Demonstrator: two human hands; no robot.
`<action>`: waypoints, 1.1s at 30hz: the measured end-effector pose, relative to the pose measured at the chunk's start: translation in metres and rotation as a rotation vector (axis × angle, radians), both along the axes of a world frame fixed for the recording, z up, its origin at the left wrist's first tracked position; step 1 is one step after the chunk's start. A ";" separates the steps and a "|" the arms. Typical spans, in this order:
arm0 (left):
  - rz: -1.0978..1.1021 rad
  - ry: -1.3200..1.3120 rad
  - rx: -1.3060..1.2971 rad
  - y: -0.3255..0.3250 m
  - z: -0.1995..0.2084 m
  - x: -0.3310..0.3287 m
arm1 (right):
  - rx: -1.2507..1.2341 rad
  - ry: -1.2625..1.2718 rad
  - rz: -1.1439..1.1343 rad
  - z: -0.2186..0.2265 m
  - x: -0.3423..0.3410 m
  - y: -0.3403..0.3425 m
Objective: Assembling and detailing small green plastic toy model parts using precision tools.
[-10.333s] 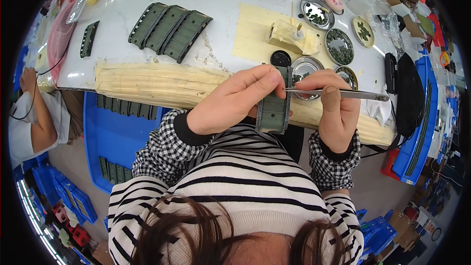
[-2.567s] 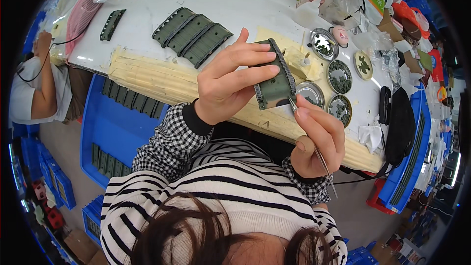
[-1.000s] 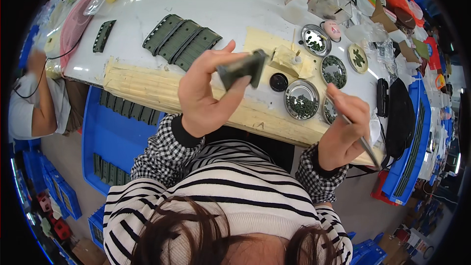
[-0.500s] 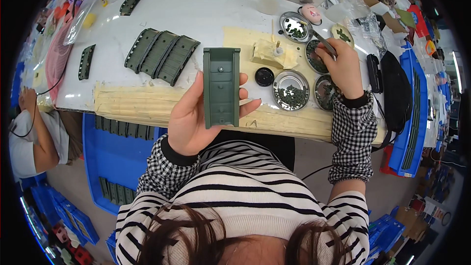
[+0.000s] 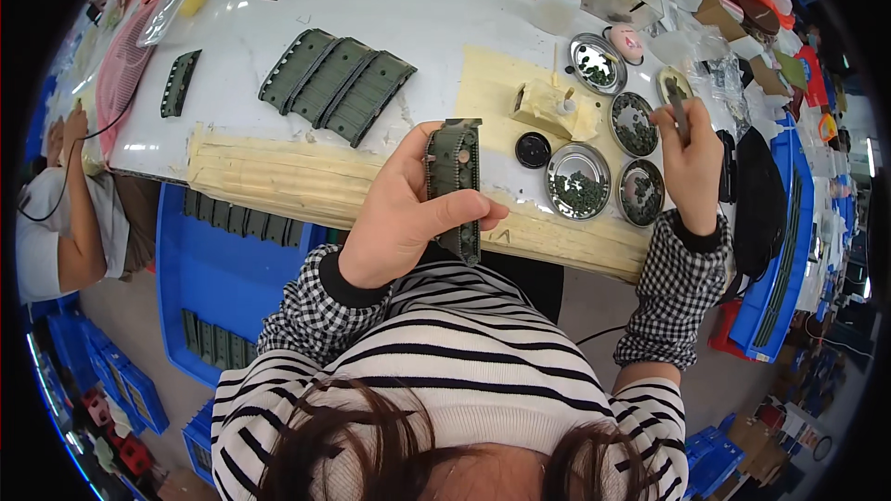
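Observation:
My left hand [image 5: 394, 209] is closed round a dark green moulded plastic piece [image 5: 455, 167], held upright just in front of the table edge. Its outer side, with toothed edges and a small round copper-coloured spot, shows now. My thumb lies across its lower half. To the right, my right hand [image 5: 694, 167] is closed on a slim grey metal tool, seemingly tweezers [image 5: 680, 119], beside the dishes. Whether its fingertips also pinch a small part cannot be seen. Nearest it are two round dishes of tiny green bits, the upper dish [image 5: 613, 134] and the lower dish [image 5: 622, 209].
More small-part dishes include a larger round one [image 5: 549, 187] and a far one [image 5: 574, 54]. A black cup [image 5: 533, 150] and a tape-wrapped block [image 5: 534, 107] stand alongside. Joined green pieces [image 5: 336, 83] lie left; a blue crate [image 5: 209, 288] sits below. Another person's arm [image 5: 83, 213] is far left.
My left hand has turned the green piece from its hollow inside to its outer side. My right hand has drawn back from the upper dish, away to the right.

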State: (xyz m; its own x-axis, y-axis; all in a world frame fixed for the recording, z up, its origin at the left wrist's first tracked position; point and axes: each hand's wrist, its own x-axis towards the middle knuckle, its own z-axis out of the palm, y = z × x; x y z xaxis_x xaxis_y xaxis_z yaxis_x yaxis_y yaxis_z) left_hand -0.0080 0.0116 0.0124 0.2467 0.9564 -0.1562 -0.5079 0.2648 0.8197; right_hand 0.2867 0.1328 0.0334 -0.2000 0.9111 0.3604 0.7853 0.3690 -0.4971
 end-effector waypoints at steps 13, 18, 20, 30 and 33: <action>0.042 -0.041 0.051 0.000 -0.008 0.012 | -0.210 0.527 0.039 0.006 -0.074 -0.073; 0.222 0.051 0.079 0.003 -0.009 -0.011 | -0.102 0.389 0.076 0.007 -0.062 -0.079; 0.262 0.076 0.074 0.002 -0.007 -0.016 | 0.023 0.226 0.249 -0.004 -0.060 -0.080; 0.205 0.113 0.067 -0.005 -0.011 -0.008 | 0.039 -0.197 0.236 -0.029 -0.087 -0.094; 0.142 0.137 0.061 -0.009 -0.011 -0.002 | 0.091 -0.125 0.248 -0.026 -0.093 -0.093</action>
